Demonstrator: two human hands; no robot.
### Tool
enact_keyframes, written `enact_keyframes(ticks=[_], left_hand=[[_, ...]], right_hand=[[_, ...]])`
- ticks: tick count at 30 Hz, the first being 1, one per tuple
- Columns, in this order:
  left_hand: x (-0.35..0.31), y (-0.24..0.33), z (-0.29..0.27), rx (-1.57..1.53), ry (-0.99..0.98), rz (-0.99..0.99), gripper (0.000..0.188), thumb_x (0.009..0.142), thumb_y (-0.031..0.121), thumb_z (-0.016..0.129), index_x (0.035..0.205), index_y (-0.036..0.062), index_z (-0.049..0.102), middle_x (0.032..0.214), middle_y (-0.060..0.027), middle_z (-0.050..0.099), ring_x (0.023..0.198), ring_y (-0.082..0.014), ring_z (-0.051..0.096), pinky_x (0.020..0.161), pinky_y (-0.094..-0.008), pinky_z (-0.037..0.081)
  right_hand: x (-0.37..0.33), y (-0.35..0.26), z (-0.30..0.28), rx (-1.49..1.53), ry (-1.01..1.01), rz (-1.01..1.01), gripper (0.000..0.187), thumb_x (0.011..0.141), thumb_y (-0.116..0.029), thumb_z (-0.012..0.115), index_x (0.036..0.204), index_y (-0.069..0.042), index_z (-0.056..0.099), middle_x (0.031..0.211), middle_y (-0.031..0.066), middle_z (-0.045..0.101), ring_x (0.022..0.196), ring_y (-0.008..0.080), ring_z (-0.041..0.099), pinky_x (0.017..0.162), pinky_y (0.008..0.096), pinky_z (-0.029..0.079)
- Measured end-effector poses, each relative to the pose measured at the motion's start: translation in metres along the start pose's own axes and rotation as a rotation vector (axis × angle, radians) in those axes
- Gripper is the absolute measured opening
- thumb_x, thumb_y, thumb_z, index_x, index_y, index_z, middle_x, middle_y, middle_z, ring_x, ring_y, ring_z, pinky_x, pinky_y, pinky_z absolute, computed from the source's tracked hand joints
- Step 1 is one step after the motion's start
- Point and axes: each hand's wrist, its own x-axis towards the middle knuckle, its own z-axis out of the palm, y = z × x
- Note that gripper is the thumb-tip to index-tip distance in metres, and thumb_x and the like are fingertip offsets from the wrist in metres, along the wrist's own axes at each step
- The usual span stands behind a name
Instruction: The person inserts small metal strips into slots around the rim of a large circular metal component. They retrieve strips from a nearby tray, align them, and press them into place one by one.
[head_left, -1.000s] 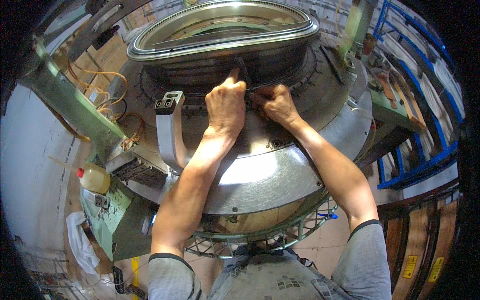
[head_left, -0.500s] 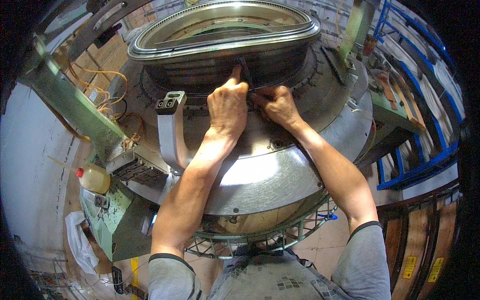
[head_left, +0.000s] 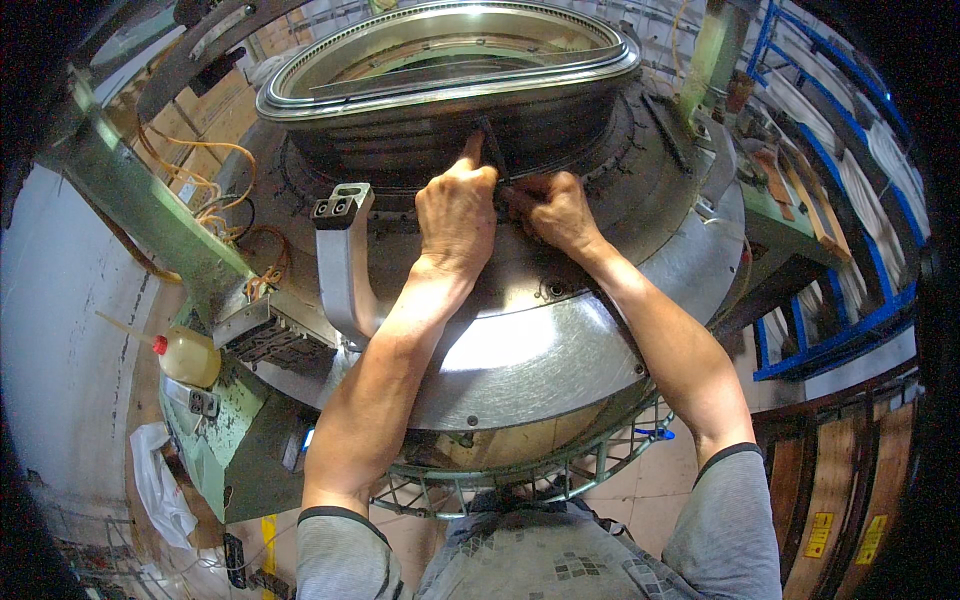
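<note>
My left hand (head_left: 455, 215) is at the foot of a large dark metal cylinder (head_left: 400, 150), its index finger stretched upward and the other fingers curled in. That index finger lies against a narrow dark metal strip (head_left: 494, 148) standing up along the cylinder wall. Beside it, my right hand (head_left: 556, 212) is closed, fingertips pinched together near the strip's lower end. What the right fingertips hold is hidden in shadow. Both hands rest above the round metal bed (head_left: 510, 345) of the machine.
A toothed ring (head_left: 450, 75) tops the cylinder. Left of my arms rises a grey metal bracket (head_left: 345, 260). A red-capped bottle (head_left: 188, 357) stands beyond it, near green machine legs (head_left: 150, 200). Blue racks (head_left: 850, 330) stand at the right.
</note>
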Motion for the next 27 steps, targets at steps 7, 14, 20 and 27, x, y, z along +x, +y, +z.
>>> enact_keyframes(ticks=[7,14,20,27], left_hand=[[-0.0003,0.0018,-0.0023,-0.004,-0.002,0.006,0.007,0.078,-0.001,0.062,0.074,0.0009,0.068,0.137,-0.0178,0.062,0.083,-0.0368,0.075,0.07,-0.0428,0.063],[-0.001,0.0002,-0.0008,-0.015,-0.005,0.02,0.008,0.079,0.0,0.061,0.074,0.0003,0.067,0.136,-0.0186,0.063,0.082,-0.0372,0.074,0.069,-0.0431,0.063],[-0.0008,-0.0019,0.0018,-0.02,-0.002,0.036,0.01,0.08,0.001,0.061,0.072,0.0009,0.067,0.135,-0.0193,0.063,0.081,-0.0377,0.074,0.068,-0.0442,0.062],[-0.0009,-0.0012,0.0005,-0.026,-0.012,0.021,0.01,0.08,0.002,0.062,0.071,0.0014,0.066,0.138,-0.0184,0.061,0.079,-0.0369,0.074,0.066,-0.0439,0.062]], right_hand=[[0.0001,-0.0029,-0.0014,0.025,-0.016,0.081,0.016,0.087,-0.016,0.07,0.091,-0.002,0.077,0.078,0.0153,0.073,0.066,0.0212,0.068,0.064,0.036,0.054],[-0.0009,-0.0068,-0.0019,-0.002,-0.015,0.067,0.017,0.092,-0.017,0.072,0.094,-0.001,0.077,0.068,0.005,0.07,0.061,0.0081,0.06,0.057,0.0297,0.05],[-0.0008,-0.0077,-0.0028,0.017,-0.021,0.042,0.017,0.093,-0.019,0.072,0.093,-0.002,0.077,0.065,0.0033,0.068,0.06,0.0075,0.058,0.055,0.0294,0.048],[-0.0015,-0.0061,-0.0009,0.047,-0.001,0.035,0.017,0.093,-0.017,0.071,0.093,-0.001,0.076,0.063,0.0025,0.067,0.057,0.0068,0.057,0.052,0.0289,0.047]])
